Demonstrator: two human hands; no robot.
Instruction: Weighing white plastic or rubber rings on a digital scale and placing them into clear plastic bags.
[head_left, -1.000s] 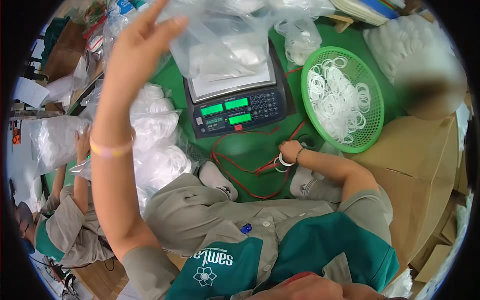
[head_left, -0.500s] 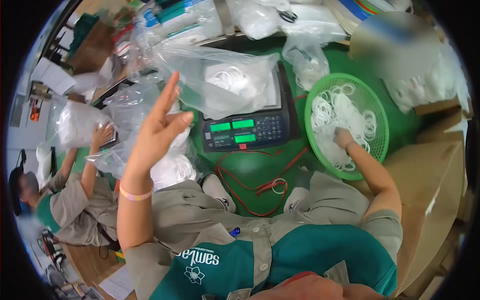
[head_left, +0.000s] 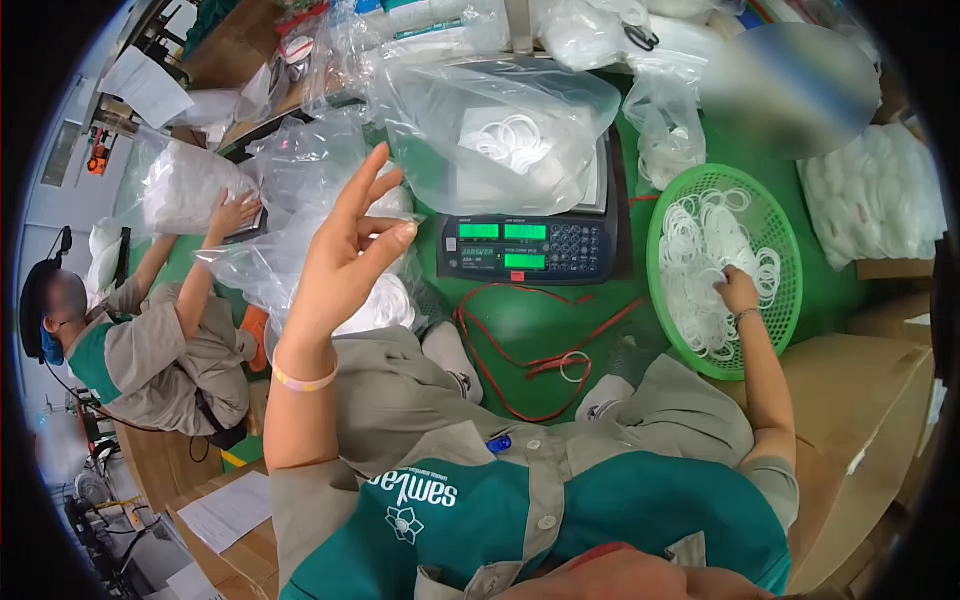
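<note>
My left hand [head_left: 350,255] is raised with its fingers stretched out and nothing held, beside a clear plastic bag [head_left: 425,150] lying on a black digital scale [head_left: 470,262]. White rings [head_left: 512,142] show on the scale's pan through the plastic. At the right, my right hand [head_left: 738,291] reaches into a green plastic basket [head_left: 794,300] heaped with loose white rings [head_left: 705,240]. Its fingers are curled and pinched on a ring among them, though the fingertips are partly hidden. Another clear bag with white rings [head_left: 382,308] lies below my left hand, partly covered by my forearm.
A red strap [head_left: 500,395] lies on the green floor between my feet, near a single white ring [head_left: 575,368]. A cardboard box [head_left: 850,410] stands at the right. Packed bags [head_left: 875,190] lie beyond it. At the left, a co-worker [head_left: 185,340] handles a filled bag [head_left: 190,190].
The whole view has shifted, so the scale and basket sit farther right. My left hand stays raised and open; my right hand is still in the basket, its fingers now pinched at a ring.
</note>
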